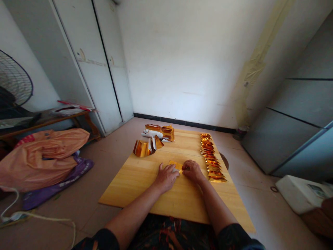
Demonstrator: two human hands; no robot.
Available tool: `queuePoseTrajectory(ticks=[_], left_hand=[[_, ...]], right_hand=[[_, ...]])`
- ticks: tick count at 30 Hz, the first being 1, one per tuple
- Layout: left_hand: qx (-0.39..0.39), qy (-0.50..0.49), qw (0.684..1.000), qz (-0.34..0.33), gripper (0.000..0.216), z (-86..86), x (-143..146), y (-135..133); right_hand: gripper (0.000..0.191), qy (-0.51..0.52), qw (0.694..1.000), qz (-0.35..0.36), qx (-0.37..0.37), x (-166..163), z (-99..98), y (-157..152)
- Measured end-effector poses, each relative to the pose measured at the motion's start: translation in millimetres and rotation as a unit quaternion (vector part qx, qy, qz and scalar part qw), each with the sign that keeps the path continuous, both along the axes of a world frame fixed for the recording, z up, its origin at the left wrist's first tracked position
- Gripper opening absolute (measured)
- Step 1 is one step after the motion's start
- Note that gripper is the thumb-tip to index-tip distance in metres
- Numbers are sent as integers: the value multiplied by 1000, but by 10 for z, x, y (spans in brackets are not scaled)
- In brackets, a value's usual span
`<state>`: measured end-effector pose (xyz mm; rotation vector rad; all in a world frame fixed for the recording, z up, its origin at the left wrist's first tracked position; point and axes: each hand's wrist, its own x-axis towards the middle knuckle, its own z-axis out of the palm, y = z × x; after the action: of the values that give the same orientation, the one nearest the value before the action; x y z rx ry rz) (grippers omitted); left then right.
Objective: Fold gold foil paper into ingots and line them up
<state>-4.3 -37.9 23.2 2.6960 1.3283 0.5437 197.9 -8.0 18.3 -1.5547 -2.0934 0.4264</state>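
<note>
Both my hands rest on a low wooden table (145, 194) over a small sheet of gold foil paper (174, 164). My left hand (166, 177) lies on the sheet's left part with fingers pressed down on it. My right hand (191, 171) pinches the sheet's right edge with bent fingers. A row of several folded gold foil pieces (211, 159) runs along the table's right side, beside my right hand. A curled stack of gold foil sheets (145, 147) sits at the far left of the table.
More gold foil and a white packet (158, 132) lie at the table's far edge. An orange plastic bag (44, 152) and purple cloth are on the floor at left, with a fan (13, 83) and bench behind. A white box (301, 194) sits at right.
</note>
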Motion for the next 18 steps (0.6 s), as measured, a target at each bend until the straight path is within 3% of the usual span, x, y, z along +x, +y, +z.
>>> queuePoseTrajectory(ticks=[5, 9, 12, 18], left_hand=[[3, -2, 1000, -4, 20, -25, -4, 12], [0, -1, 1000, -1, 21, -34, -7, 16], [-8, -12, 1000, 1, 19, -10, 5, 12], [-54, -53, 995, 65, 11, 72, 116, 58]], right_hand=[[18, 13, 1000, 15, 1, 28, -18, 30], [5, -14, 1000, -25, 1, -59, 23, -8], [7, -27, 998, -49, 12, -91, 27, -24], [28, -46, 998, 13, 42, -40, 7, -64]])
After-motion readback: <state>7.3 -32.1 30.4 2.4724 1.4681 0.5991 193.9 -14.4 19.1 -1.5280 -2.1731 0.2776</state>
